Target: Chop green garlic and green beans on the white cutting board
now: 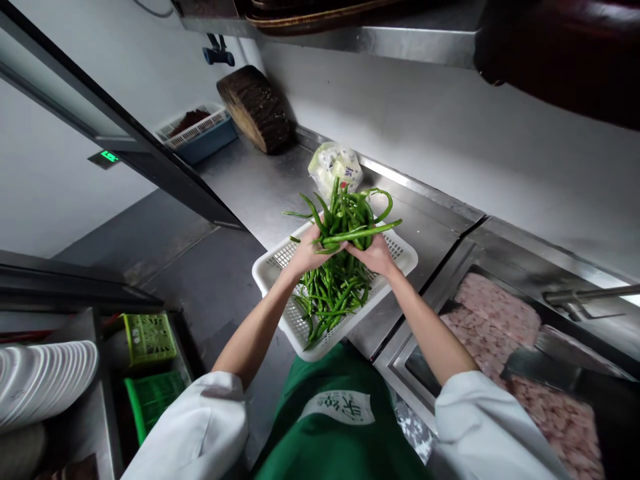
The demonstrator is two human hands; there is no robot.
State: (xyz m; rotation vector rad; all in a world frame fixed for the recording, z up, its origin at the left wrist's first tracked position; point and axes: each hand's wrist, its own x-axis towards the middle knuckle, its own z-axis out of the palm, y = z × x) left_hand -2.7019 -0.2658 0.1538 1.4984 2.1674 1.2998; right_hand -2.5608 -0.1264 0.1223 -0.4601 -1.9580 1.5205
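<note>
Cupped together, my left hand (307, 253) and my right hand (374, 256) hold a bundle of long green chili peppers (345, 217). The bundle is raised over a white perforated plastic basket (273, 267). More green peppers (330, 293) lie heaped in the basket below my wrists. My fingers are wrapped round the bundle from both sides and partly hidden under it. The basket rests on the steel counter, its near end by my green apron. Just behind the bundle sits a knotted clear plastic bag (335, 165) with pale contents.
A round wooden chopping block (255, 110) leans at the back left, beside a white basket in a blue tub (207, 143). To the right, a steel sink holds pale pink meat (493, 313) under a tap (575, 297). A shelf (400, 43) overhangs. Stacked plates (50, 380) stand lower left.
</note>
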